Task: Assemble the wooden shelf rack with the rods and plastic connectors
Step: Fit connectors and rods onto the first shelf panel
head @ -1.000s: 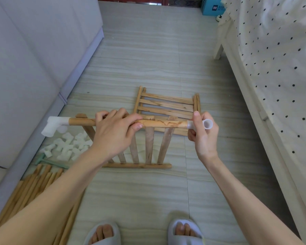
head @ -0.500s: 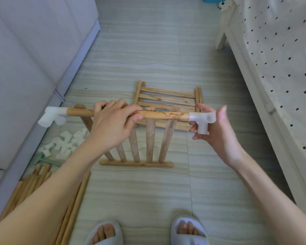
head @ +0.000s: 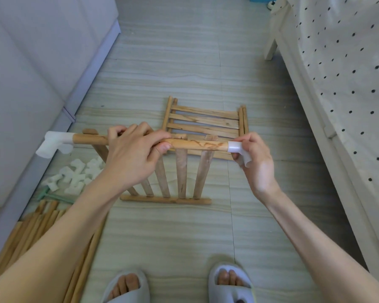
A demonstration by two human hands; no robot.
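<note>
A round wooden rod (head: 197, 145) is held level above the floor, in front of the person and over the slatted panels. It is gripped near mid-length by the left hand (head: 131, 156), fingers curled over the top and thumb beneath. The right hand (head: 255, 159) is closed around a white plastic connector (head: 236, 148) seated on the rod's right end; a second white connector (head: 53, 143) is fitted on the left end. The rod appears light and rigid, with a smooth, possibly slippery finish, so a full wrap near the middle is judged the soundest hold. The connector is best taken by its body while it is pressed along the rod's axis; its sockets are probably a tight friction fit. The rod is tan with dark grain streaks near the right end. Beyond it, two slatted shelf panels (head: 184, 171) (head: 206, 121) lie flat on the floor.
</note>
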